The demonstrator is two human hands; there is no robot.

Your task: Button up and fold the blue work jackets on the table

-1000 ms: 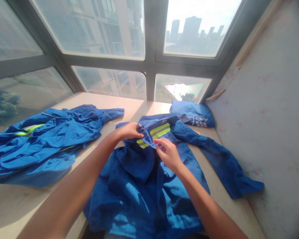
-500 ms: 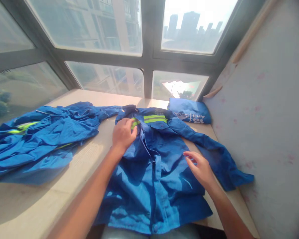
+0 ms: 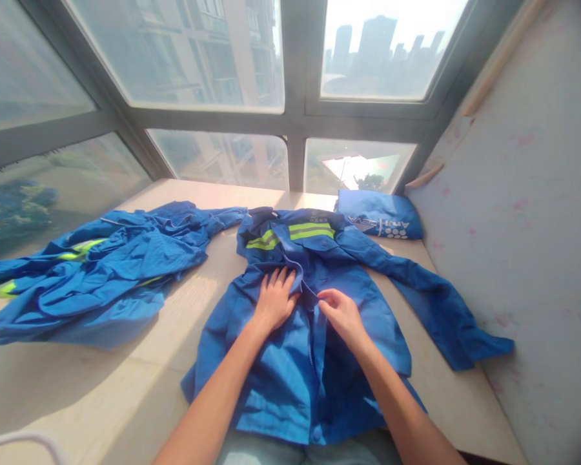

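A blue work jacket (image 3: 368,329) with yellow-green and grey chest stripes lies front up, collar away from me. Its front zipper is partly undone near the chest. My left hand (image 3: 275,300) rests on the left front panel beside the zipper edge, fingers stretched out and slightly apart. With thumb and forefinger, my right hand (image 3: 339,313) pinches the edge of the jacket's front opening, just right of the zipper. One sleeve reaches out to the right; the other is mostly hidden.
Left of it, a second crumpled blue garment (image 3: 121,271) with yellow-green stripes lies on the pale wooden surface (image 3: 126,381). A folded blue bundle with white print (image 3: 380,214) sits at the back right. Windows (image 3: 213,155) stand behind, a wall (image 3: 527,194) to the right.
My left hand has come down from the chest stripe to the middle of the jacket. My right hand has moved left from the jacket's side and taken hold of the front edge.
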